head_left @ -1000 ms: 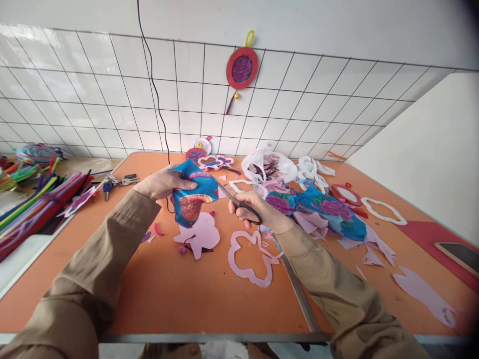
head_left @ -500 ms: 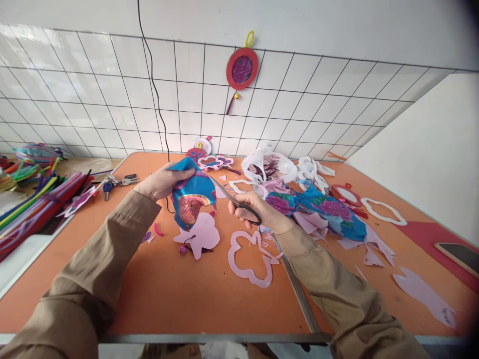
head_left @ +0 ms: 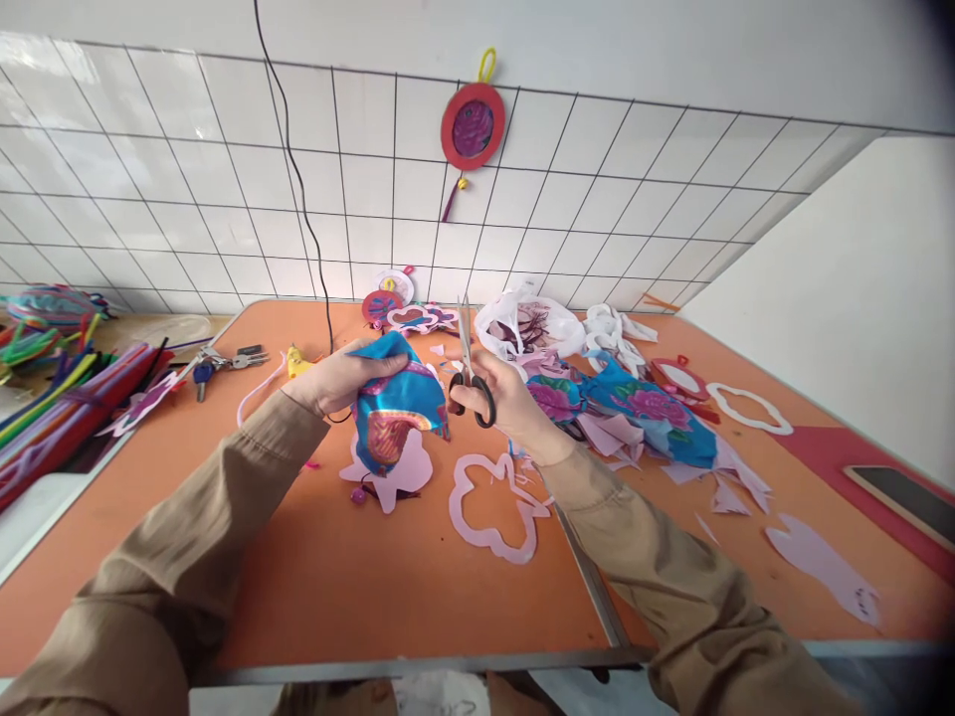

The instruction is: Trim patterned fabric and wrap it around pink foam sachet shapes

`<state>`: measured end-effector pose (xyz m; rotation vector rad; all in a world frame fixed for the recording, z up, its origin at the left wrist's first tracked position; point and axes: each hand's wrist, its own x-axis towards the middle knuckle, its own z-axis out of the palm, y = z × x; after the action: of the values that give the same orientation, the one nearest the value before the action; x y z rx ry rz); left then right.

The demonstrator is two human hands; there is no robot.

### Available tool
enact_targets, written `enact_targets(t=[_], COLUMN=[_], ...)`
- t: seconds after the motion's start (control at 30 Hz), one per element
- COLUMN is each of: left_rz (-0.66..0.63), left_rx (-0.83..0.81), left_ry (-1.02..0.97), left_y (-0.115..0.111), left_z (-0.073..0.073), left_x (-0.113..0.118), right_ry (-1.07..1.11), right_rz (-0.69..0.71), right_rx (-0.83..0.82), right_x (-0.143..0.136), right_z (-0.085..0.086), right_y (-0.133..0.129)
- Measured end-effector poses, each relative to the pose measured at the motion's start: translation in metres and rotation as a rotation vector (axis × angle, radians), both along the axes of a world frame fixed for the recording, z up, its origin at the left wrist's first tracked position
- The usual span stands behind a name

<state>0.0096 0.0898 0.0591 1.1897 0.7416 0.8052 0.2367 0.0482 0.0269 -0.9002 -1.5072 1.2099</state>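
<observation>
My left hand (head_left: 341, 376) pinches a piece of shiny blue patterned fabric (head_left: 395, 393) by its upper left edge, and the piece hangs over the table. Around the black handles of a pair of scissors (head_left: 467, 348) my right hand (head_left: 498, 393) is closed. The blades point up, slightly parted, and stand apart from the fabric on its right. Below the fabric lies a pink flower-shaped paper (head_left: 413, 467), partly covered by it. A pink scalloped paper frame (head_left: 457, 532) rests on the table in front of my right wrist.
Blue floral fabric (head_left: 657, 403) and paper scraps lie to the right, near a white plastic bag (head_left: 563, 328). A yellow glue gun (head_left: 298, 362) and keys (head_left: 213, 368) are at the left. A round red ornament (head_left: 473, 126) hangs on the tiled wall.
The scissors have come away from the fabric and swung from leaning left to pointing up. The fabric has turned a little in my left hand. The view has shifted slightly, uncovering the glue gun.
</observation>
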Motion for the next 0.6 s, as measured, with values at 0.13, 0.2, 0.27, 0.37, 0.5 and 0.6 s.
enact_targets(t=[0.13, 0.2, 0.27, 0.37, 0.5, 0.6], left_rz=[-0.052, -0.076, -0.135, -0.251, -0.277, -0.238], left_rx=[-0.029, -0.001, 0.005, -0.054, -0.139, -0.220], left_ry=[0.024, 0.032, 0.024, 0.010, 0.022, -0.024], left_y=[-0.010, -0.014, -0.015, -0.009, 0.008, 0.015], left_z=[-0.006, -0.007, -0.007, -0.008, -0.017, -0.025], left_x=[0.016, 0.021, 0.022, 0.016, 0.005, 0.003], right_ry=[-0.007, -0.032, -0.021, 0.054, 0.149, 0.263], right_rz=[-0.066, -0.096, -0.137, -0.204, -0.279, -0.232], right_rx=[0.017, 0.003, -0.013, -0.034, -0.132, -0.314], right_x=[-0.006, -0.009, -0.010, -0.010, -0.006, -0.005], right_z=[0.006, 0.010, 0.012, 0.014, 0.011, 0.005], right_y=[-0.008, -0.012, -0.014, -0.013, -0.008, -0.004])
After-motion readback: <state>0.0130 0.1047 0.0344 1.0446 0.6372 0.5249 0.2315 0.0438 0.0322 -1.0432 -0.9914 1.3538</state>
